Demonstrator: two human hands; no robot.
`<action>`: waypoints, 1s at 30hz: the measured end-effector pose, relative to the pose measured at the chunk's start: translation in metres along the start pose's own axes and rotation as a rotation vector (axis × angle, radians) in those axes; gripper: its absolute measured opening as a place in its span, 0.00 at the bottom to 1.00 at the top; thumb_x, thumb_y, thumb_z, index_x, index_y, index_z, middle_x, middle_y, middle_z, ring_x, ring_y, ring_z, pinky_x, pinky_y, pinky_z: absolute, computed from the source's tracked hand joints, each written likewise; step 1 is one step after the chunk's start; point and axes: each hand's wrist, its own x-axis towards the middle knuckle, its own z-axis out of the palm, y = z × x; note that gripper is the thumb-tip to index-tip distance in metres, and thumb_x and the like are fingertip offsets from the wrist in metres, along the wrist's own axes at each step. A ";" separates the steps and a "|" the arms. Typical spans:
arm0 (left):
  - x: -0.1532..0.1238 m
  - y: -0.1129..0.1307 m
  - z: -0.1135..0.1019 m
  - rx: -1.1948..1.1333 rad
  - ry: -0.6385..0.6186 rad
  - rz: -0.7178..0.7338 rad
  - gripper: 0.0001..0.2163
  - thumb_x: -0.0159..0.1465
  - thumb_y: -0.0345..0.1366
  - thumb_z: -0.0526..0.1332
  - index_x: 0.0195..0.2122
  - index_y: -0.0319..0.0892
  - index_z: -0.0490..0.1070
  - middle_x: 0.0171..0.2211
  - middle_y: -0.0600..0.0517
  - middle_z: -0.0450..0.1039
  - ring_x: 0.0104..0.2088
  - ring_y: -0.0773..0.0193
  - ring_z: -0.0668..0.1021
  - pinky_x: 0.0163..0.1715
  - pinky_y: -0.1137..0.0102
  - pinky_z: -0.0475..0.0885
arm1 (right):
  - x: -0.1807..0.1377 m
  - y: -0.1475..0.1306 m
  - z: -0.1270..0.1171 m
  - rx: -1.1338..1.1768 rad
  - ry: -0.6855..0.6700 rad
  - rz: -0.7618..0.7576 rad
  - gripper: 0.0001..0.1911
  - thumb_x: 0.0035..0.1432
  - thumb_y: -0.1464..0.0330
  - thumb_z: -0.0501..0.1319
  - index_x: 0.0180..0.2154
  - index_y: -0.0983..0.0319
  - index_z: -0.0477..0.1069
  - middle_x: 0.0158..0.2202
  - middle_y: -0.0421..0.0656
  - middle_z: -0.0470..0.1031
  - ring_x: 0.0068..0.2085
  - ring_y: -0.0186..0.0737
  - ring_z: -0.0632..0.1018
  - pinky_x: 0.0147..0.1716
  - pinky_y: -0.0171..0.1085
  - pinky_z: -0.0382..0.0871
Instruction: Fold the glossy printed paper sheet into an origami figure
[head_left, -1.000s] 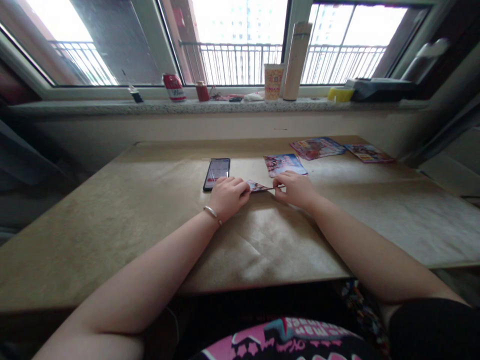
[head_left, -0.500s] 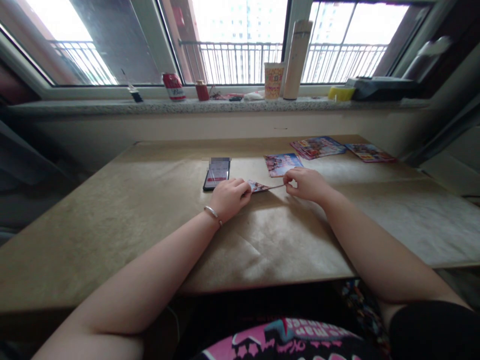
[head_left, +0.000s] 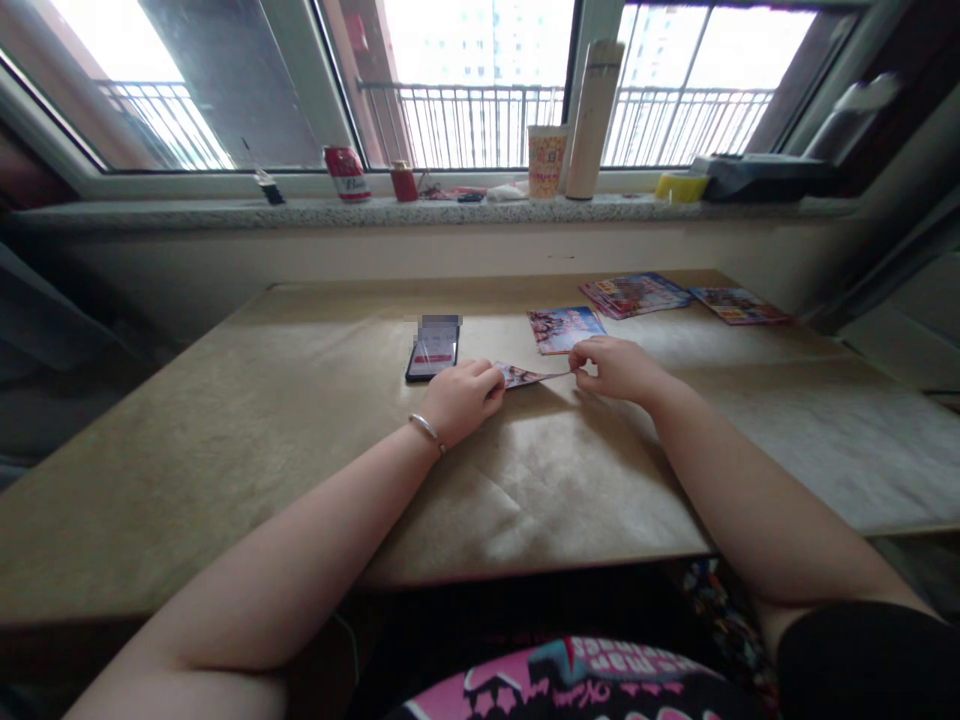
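Note:
A small piece of printed paper [head_left: 523,377] lies folded on the brown table [head_left: 225,440], stretched between my two hands. My left hand [head_left: 459,398], with a bracelet at the wrist, presses its curled fingers on the paper's left end. My right hand [head_left: 616,368] pinches the paper's right tip between thumb and fingers. A phone [head_left: 433,353] with a lit screen lies just behind my left hand. A colourful printed sheet [head_left: 564,328] lies just behind my right hand.
Two more printed sheets [head_left: 634,294] [head_left: 738,305] lie at the table's far right. The windowsill [head_left: 187,213] holds a red can [head_left: 347,174], a small red jar [head_left: 405,184], a paper cup [head_left: 547,161], a tall flask [head_left: 592,120] and a yellow object [head_left: 679,187].
My right hand slid right along the folded paper, from its middle to its right tip, and now pinches it. My left hand stayed on the left end.

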 end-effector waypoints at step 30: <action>0.006 0.004 0.006 0.001 0.028 0.098 0.06 0.63 0.35 0.57 0.32 0.41 0.71 0.33 0.50 0.75 0.35 0.62 0.75 0.35 0.67 0.65 | 0.008 -0.078 0.026 0.015 0.207 -0.163 0.07 0.58 0.67 0.58 0.33 0.60 0.74 0.35 0.43 0.76 0.37 0.40 0.72 0.35 0.37 0.60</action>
